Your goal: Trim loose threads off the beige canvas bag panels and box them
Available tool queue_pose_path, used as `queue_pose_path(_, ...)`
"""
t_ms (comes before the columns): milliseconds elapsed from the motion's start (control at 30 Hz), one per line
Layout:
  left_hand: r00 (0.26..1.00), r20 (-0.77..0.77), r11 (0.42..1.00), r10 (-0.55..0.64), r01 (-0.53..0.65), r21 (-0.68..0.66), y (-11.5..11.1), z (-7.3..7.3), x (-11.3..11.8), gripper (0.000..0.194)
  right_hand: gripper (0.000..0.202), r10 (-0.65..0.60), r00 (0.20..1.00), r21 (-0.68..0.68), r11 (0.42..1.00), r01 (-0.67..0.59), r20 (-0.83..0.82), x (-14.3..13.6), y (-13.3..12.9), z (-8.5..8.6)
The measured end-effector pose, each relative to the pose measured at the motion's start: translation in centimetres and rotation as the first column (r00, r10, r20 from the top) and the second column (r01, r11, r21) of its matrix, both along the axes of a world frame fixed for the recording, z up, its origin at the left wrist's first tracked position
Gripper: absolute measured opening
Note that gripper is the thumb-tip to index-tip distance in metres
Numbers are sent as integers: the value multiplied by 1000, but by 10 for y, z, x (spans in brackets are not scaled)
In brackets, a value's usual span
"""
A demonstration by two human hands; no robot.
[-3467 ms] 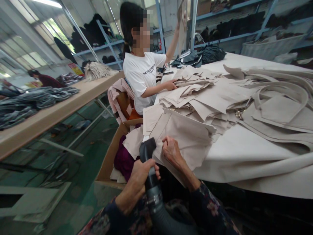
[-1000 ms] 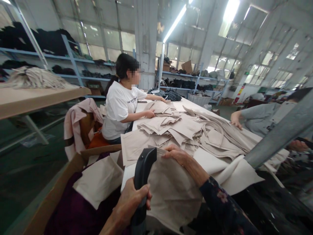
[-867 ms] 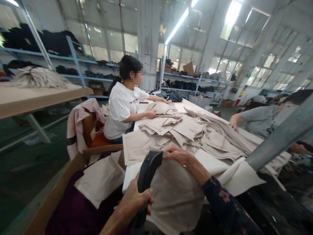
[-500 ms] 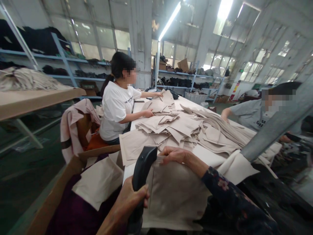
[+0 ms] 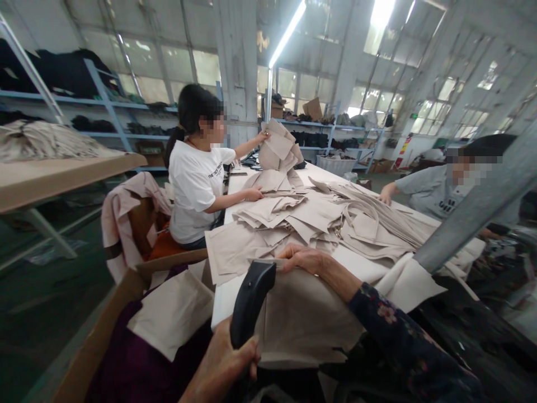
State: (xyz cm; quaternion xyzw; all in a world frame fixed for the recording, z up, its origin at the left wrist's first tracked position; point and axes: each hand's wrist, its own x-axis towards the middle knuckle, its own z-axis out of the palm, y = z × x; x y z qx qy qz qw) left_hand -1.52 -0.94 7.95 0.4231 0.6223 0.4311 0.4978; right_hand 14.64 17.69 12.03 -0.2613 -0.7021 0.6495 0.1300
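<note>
As the left hand (image 5: 232,355) grips a tool (image 5: 251,299), fabric (image 5: 308,319) hangs beneath the pinching right hand (image 5: 305,259).

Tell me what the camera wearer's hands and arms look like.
The left hand and right hand are ungloved. The dark right sleeve, printed with pinkish flowers, stops short of the wrist; no sleeve shows on the left forearm.

- We find open air above the cloth pile (image 5: 287,215), between our right hand (image 5: 308,259) and the co-worker's forearm (image 5: 230,200).
- We note the black nozzle (image 5: 250,302), raised in our left hand (image 5: 235,351), standing between our right hand and the cardboard box (image 5: 103,327).
- We see the box open above, with purple cloth (image 5: 134,358) inside.
- We record a metal pole (image 5: 474,210) slanting before the right side of the table (image 5: 226,294).
</note>
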Motion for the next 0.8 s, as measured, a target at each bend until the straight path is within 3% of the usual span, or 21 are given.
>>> queue_pose_path(100,999,24,998,45,-46,37,10,1,-8,23,22,175,984,-84,981,-173,19,2,-9,1)
queue_pose_path(133,997,36,996,75,-76,53,12,1,-12,26,22,180,983,-89,980,-177,30,3,-11,1)
queue_pose_path(167,994,44,992,101,-104,68,12,2,-15,29,22,142,989,-71,988,-139,37,5,-12,2)
queue_pose_path(233,992,57,990,111,-115,79,10,2,-21,32,23,-67,998,55,996,66,9,11,-10,5)
queue_pose_path(267,991,66,989,117,-122,81,7,1,-23,33,24,-205,978,155,966,208,-34,14,-6,10)
queue_pose_path(333,984,83,984,155,-161,73,-1,-1,-24,35,25,-385,915,346,848,401,-117,18,3,29)
queue_pose_path(433,968,115,969,222,-232,83,-12,-3,-24,37,19,-361,926,583,731,355,-111,20,14,80)
queue_pose_path(467,963,121,964,240,-251,87,-16,-3,-24,38,18,-366,917,683,631,368,-155,17,15,98)
queue_pose_path(500,957,125,958,263,-275,87,-19,-3,-25,39,17,-376,898,792,465,396,-228,14,13,115)
queue_pose_path(567,941,118,943,318,-327,67,-26,-3,-27,39,20,-374,853,904,76,421,-365,2,2,135)
queue_pose_path(600,933,112,935,342,-350,54,-29,-3,-28,39,22,-357,845,913,-68,401,-398,-6,-6,135)
queue_pose_path(633,926,107,929,362,-368,41,-32,-3,-29,39,24,-332,855,917,-166,362,-398,-15,-15,127)
queue_pose_path(667,921,104,924,376,-381,35,-36,-4,-30,39,26,-304,880,925,-224,307,-366,-24,-24,112)
queue_pose_path(733,915,115,920,386,-392,32,-42,-8,-32,39,29,-205,961,948,-295,120,-186,-44,-41,65)
queue_pose_path(800,909,138,915,394,-401,28,-48,-13,-33,37,27,-127,990,949,-298,-100,64,-61,-56,7)
